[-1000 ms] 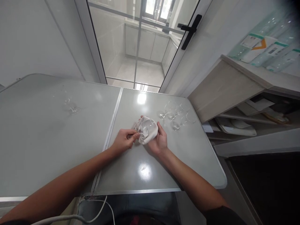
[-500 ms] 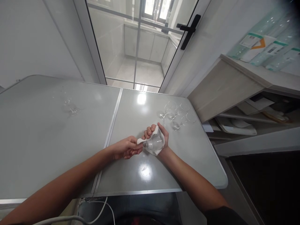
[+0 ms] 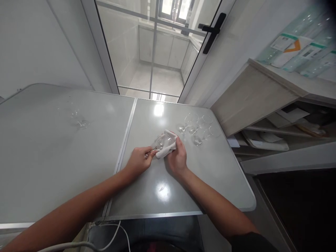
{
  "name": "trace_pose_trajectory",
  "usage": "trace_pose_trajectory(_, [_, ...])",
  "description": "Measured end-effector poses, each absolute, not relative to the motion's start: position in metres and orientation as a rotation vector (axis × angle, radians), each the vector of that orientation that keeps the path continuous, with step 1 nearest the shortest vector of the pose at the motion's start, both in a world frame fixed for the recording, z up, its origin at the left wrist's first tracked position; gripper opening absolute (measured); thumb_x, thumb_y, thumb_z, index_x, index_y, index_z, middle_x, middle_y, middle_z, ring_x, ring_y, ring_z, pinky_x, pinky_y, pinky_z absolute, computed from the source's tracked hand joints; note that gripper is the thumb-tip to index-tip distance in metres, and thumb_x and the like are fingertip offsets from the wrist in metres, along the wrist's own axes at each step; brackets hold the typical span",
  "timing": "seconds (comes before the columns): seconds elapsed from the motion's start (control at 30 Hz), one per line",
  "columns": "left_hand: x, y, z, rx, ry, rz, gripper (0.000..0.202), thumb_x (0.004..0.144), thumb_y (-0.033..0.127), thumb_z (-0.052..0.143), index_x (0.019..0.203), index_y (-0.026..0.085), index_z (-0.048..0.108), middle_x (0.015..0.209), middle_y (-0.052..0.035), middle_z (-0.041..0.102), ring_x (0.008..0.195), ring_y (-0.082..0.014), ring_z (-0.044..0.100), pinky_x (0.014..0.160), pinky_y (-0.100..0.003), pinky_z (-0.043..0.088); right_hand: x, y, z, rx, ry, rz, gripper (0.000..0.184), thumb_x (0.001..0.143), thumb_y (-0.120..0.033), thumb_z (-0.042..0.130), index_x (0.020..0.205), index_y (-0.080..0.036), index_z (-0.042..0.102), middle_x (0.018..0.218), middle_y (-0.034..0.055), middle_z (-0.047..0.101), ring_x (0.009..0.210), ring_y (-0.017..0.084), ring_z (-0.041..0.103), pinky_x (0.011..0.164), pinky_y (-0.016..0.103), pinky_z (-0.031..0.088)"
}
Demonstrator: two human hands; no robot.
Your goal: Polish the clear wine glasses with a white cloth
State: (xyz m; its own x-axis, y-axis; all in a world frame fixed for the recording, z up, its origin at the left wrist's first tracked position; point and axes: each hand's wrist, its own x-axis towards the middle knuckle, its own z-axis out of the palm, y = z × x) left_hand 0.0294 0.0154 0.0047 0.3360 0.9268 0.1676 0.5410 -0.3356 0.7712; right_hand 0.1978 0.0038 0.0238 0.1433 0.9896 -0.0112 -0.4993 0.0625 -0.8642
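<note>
Fingers of the left hand (image 3: pixel 140 160) pinch the stem of a wine glass (image 3: pixel 159 142), held tilted just above the grey surface (image 3: pixel 147 196). The right hand (image 3: pixel 177 158) grips a white cloth (image 3: pixel 166 149) pressed around the glass's bowl. A cluster of glasses (image 3: pixel 195 126) sits near on the right, and a lone glass (image 3: pixel 80 121) well apart on the left.

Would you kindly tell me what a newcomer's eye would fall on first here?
First, the two hands at the middle of the grey table: the left hand pinches the stem end of a clear wine glass while the right hand holds a white cloth against its bowl. Beyond them, near the table's right edge, sits a cluster of glasses, and a lone glass sits on the left half.
</note>
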Motion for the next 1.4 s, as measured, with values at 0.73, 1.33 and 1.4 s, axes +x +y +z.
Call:
trace_pose_trajectory(0.73, [0.005,0.021,0.017,2.682,0.753,0.734,0.033,0.098,0.026,0.054,0.066,0.021,0.055,0.061,-0.0033,0.051,0.059,-0.0168,0.042,0.052,-0.034,0.019,0.241,0.012,0.051,-0.948,-2.013,1.208,0.016,0.091,-0.032,0.072,0.103,-0.025,0.08,0.101,0.006,0.078,0.091,0.024,0.07,0.089,0.036,0.05])
trace_pose_trajectory(1.33, [0.03,0.03,0.005,0.952,0.878,0.988,0.041,0.089,0.057,0.071,0.088,0.015,0.07,0.082,-0.0024,0.059,0.073,-0.0133,0.059,0.07,-0.029,0.061,0.222,0.022,0.021,-0.754,-0.216,1.635,0.026,0.088,-0.041,0.067,0.104,-0.021,0.071,0.094,0.0046,0.079,0.088,0.024,0.074,0.08,0.038,0.062])
trace_pose_trajectory(1.4, [0.029,0.03,0.005,1.002,0.839,0.972,0.041,0.09,0.056,0.072,0.088,0.015,0.071,0.092,-0.0051,0.06,0.085,-0.0162,0.062,0.076,-0.032,0.064,0.226,0.025,0.017,-0.735,-0.265,1.712,0.024,0.083,-0.033,0.07,0.102,-0.018,0.071,0.094,0.0062,0.079,0.088,0.026,0.074,0.081,0.04,0.062])
